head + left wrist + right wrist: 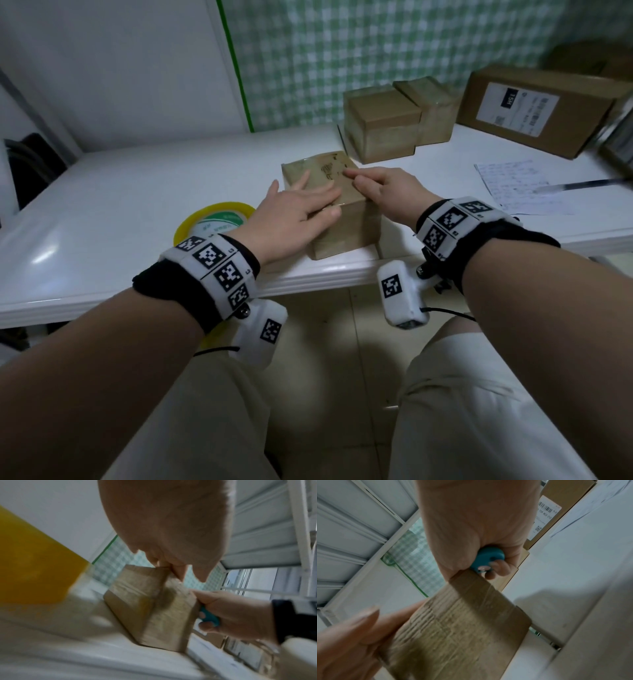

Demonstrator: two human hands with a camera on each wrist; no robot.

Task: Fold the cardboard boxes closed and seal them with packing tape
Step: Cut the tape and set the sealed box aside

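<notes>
Because the tape has to bond along the seam, I keep my left hand (291,209) spread flat, fingers straight and a little apart, pressing the glossy top of the small brown cardboard box (346,226) that stands at the near edge of the white table (137,192). Furthest left, just beside that wrist, the yellow-rimmed roll of clear packing tape (214,221) lies flat on the table, parked close, I judge, for the next strip. The box itself sits between my two hands, closed, with shiny tape over its lid.

My right hand (390,193) meets it from the other side: thumb and forefinger tips rest on the top near its right edge, while the remaining fingers curl round a small teal plastic cutter (488,559), kept in the palm, probably so the tape can be trimmed without a reach. Its blade I cannot see.

Counting: one tape roll, one cutter, one box under my hands. Behind it stand two more small tape-wrapped brown boxes (383,126) touching each other, then one larger flat brown carton with a white shipping label (534,109). At the far right lies one sheet of handwritten paper (507,185).
</notes>
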